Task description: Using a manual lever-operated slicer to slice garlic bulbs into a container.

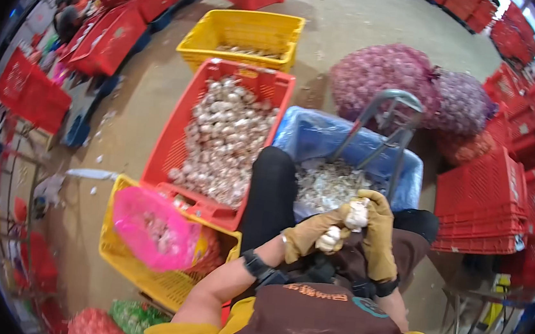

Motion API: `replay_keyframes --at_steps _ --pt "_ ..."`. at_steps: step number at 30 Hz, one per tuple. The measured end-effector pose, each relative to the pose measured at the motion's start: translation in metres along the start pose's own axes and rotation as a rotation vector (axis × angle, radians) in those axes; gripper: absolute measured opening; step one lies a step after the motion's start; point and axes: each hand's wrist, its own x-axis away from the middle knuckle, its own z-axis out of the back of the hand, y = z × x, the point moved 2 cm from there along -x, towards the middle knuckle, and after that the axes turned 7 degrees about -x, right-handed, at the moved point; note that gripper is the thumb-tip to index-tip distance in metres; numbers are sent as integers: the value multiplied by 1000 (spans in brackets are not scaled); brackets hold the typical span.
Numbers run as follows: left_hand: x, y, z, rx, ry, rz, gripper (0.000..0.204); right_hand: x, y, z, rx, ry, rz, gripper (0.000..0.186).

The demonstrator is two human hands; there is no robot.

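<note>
Tan gloves cover both hands, and here they are, close together over the person's lap, fingers curled in around white garlic. The upper bulb [357, 214] sits right between them: the right hand [378, 242] closes on it from the right with the fingers bent over its top, while the left hand [312, 236] meets it from the other side. And there's a second one! The lower bulb [329, 239] lies nearer the body, down and to the left of the first, gripped in the left hand.

Just beyond the gloves, a tub lined with blue plastic [322, 130] opens up, with pale scraps [327, 182] heaped inside and a grey metal frame [407, 98] rising over its right part. Swing left, past the person's dark-clad knee, and a red crate [181, 126] comes into play, tilted across the view and loaded with more garlic bulbs [222, 137].

Nearer on that side, a pink bag [129, 231], mouth open, rests in a yellow crate [113, 236]; another yellow basket [242, 26] stands behind the red one. Over on the far right, stacked red crates [479, 207], and ahead of them a bulging purplish net sack [385, 78] on the floor [340, 16].
</note>
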Motion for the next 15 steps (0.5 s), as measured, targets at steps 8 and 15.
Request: replay_keyframes --at_steps 8,15 --pt "-21 4 -17 -358 47 -55 46 17 -23 4 863 -30 686 17" --pt "-16 -3 2 110 27 -108 47 1 -62 54 533 157 331 32"
